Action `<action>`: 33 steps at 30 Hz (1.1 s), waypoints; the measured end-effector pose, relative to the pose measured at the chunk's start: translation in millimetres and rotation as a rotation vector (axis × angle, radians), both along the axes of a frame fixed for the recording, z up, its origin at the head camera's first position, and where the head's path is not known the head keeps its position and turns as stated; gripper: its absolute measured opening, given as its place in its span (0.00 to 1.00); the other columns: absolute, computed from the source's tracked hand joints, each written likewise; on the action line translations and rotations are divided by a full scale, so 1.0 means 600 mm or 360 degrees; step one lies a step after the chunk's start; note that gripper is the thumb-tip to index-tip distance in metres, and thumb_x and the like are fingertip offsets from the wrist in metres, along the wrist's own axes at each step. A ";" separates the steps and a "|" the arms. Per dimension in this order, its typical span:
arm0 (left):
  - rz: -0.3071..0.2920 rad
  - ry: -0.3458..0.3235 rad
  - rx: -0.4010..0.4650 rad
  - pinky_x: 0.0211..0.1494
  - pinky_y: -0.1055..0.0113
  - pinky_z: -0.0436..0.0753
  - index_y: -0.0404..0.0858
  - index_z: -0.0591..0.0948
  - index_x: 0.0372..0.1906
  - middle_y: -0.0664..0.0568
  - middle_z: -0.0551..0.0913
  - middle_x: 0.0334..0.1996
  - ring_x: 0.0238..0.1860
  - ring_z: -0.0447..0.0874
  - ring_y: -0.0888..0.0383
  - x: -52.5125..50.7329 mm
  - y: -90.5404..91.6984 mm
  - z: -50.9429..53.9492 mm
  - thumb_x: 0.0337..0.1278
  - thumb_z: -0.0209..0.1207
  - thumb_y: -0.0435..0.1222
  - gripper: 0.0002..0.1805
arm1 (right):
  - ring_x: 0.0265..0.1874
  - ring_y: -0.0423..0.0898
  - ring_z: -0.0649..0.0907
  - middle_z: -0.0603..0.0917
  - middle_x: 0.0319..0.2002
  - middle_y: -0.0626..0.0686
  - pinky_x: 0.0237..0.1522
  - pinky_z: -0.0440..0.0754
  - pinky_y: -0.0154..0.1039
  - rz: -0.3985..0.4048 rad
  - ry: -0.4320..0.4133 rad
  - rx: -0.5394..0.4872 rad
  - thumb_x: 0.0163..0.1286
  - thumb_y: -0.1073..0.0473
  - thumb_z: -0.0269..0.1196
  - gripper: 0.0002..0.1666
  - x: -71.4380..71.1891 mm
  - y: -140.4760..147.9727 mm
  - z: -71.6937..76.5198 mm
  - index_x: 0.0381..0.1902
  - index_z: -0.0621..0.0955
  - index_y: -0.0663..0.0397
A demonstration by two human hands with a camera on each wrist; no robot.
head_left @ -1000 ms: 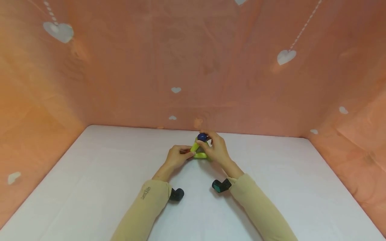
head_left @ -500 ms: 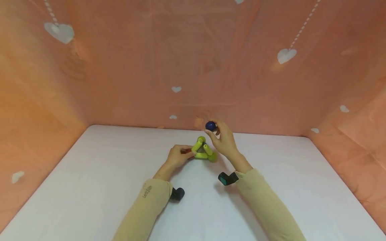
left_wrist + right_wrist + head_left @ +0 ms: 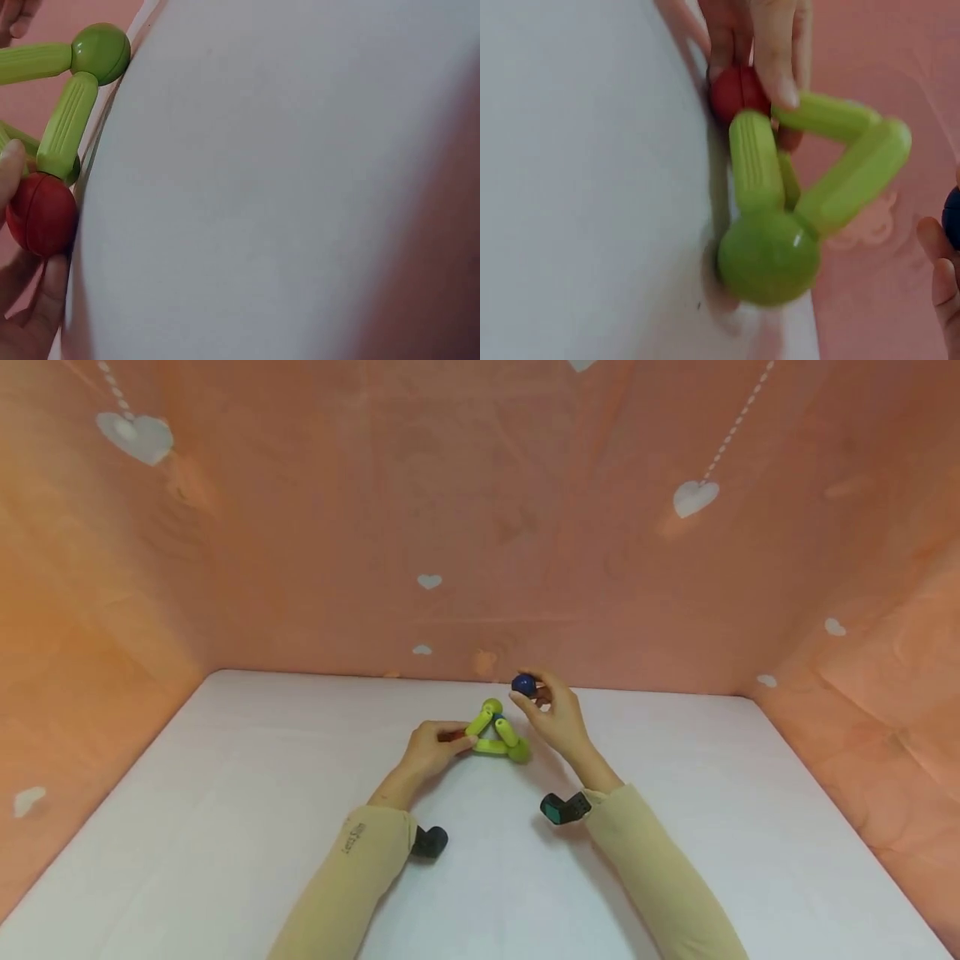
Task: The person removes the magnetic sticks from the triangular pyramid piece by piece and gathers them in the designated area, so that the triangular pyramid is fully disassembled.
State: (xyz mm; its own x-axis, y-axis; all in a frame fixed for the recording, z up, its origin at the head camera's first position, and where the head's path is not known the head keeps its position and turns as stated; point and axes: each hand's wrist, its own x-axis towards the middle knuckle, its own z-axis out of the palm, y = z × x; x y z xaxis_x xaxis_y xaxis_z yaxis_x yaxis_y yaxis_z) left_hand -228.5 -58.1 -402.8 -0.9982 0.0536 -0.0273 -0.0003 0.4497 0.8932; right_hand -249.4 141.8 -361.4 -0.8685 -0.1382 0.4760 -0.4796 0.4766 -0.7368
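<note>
My left hand (image 3: 429,752) grips a red ball (image 3: 43,214) at the left corner of a construction of yellow-green rods (image 3: 754,161) and balls, low over the white table. A green ball (image 3: 769,257) forms its right corner, and another green ball (image 3: 492,706) sits at the back. Two rods lean up from the base, their upper ends joined to no ball on top in the right wrist view. Up and to the right of them, my right hand (image 3: 561,720) pinches a dark blue ball (image 3: 523,684) between thumb and fingers, apart from the rods.
The white table (image 3: 300,827) ends at the back against a pinkish-orange cloth (image 3: 337,543) printed with pale hearts. Similar cloth hangs on both sides. Black wrist cameras (image 3: 431,842) stick out from the beige sleeves (image 3: 341,877).
My right hand has lifted the blue ball off the top of the rods and away to the right, then lowered it slightly. My left hand keeps its grip on the red ball.
</note>
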 end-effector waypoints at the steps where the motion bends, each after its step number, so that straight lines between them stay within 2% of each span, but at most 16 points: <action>1: 0.0003 0.0004 -0.0005 0.58 0.56 0.75 0.38 0.84 0.50 0.44 0.85 0.46 0.49 0.78 0.51 -0.001 -0.001 0.001 0.55 0.65 0.38 0.17 | 0.36 0.52 0.83 0.82 0.46 0.62 0.34 0.74 0.26 -0.0009 -0.0024 -0.0008 0.63 0.62 0.66 0.24 -0.001 0.003 -0.001 0.56 0.77 0.64; 6: 0.0044 -0.0037 0.0004 0.61 0.55 0.74 0.38 0.85 0.50 0.44 0.85 0.48 0.53 0.77 0.50 -0.005 -0.007 0.000 0.55 0.66 0.37 0.16 | 0.38 0.53 0.83 0.81 0.50 0.61 0.35 0.74 0.26 -0.0059 -0.0167 -0.0008 0.63 0.61 0.67 0.26 -0.011 0.017 -0.008 0.58 0.76 0.63; 9: 0.0026 -0.0023 0.0008 0.61 0.55 0.74 0.38 0.84 0.50 0.43 0.84 0.49 0.54 0.77 0.50 -0.008 -0.008 0.000 0.55 0.66 0.37 0.17 | 0.40 0.53 0.82 0.81 0.52 0.61 0.38 0.75 0.28 -0.0101 -0.0228 0.0011 0.62 0.61 0.67 0.27 -0.018 0.028 -0.013 0.59 0.76 0.61; 15: 0.0010 -0.0009 0.0018 0.61 0.55 0.74 0.38 0.84 0.50 0.43 0.84 0.49 0.54 0.77 0.49 -0.009 -0.007 -0.004 0.54 0.66 0.37 0.17 | 0.45 0.56 0.82 0.78 0.56 0.62 0.47 0.80 0.41 -0.0151 -0.0307 0.0079 0.63 0.62 0.65 0.28 -0.034 0.057 -0.025 0.61 0.75 0.60; 19: 0.0010 0.0004 0.0008 0.61 0.54 0.73 0.38 0.84 0.50 0.43 0.84 0.49 0.55 0.77 0.49 -0.007 -0.009 -0.008 0.54 0.66 0.38 0.17 | 0.48 0.58 0.82 0.76 0.59 0.63 0.49 0.81 0.44 -0.0176 -0.0420 0.0026 0.65 0.63 0.63 0.28 -0.042 0.075 -0.034 0.63 0.73 0.60; 22: 0.0013 0.0007 -0.0003 0.62 0.54 0.73 0.38 0.84 0.51 0.43 0.84 0.50 0.56 0.77 0.49 -0.004 -0.013 -0.008 0.55 0.66 0.38 0.18 | 0.49 0.59 0.81 0.74 0.60 0.63 0.44 0.83 0.43 -0.0178 -0.0509 -0.0036 0.66 0.64 0.62 0.29 -0.044 0.080 -0.035 0.64 0.71 0.61; 25: 0.0014 0.0000 -0.0015 0.63 0.54 0.72 0.38 0.84 0.51 0.43 0.83 0.52 0.57 0.76 0.48 -0.004 -0.015 -0.008 0.55 0.66 0.39 0.18 | 0.49 0.58 0.81 0.73 0.60 0.63 0.41 0.83 0.39 -0.0188 -0.0557 -0.0025 0.66 0.63 0.61 0.29 -0.048 0.087 -0.037 0.65 0.70 0.61; 33: -0.0014 -0.0009 0.0041 0.63 0.54 0.72 0.38 0.84 0.51 0.43 0.83 0.52 0.58 0.76 0.48 -0.012 -0.011 -0.010 0.54 0.66 0.38 0.18 | 0.48 0.56 0.80 0.74 0.59 0.62 0.35 0.77 0.30 -0.0322 -0.0624 0.0048 0.66 0.62 0.62 0.29 -0.065 0.129 -0.049 0.64 0.71 0.60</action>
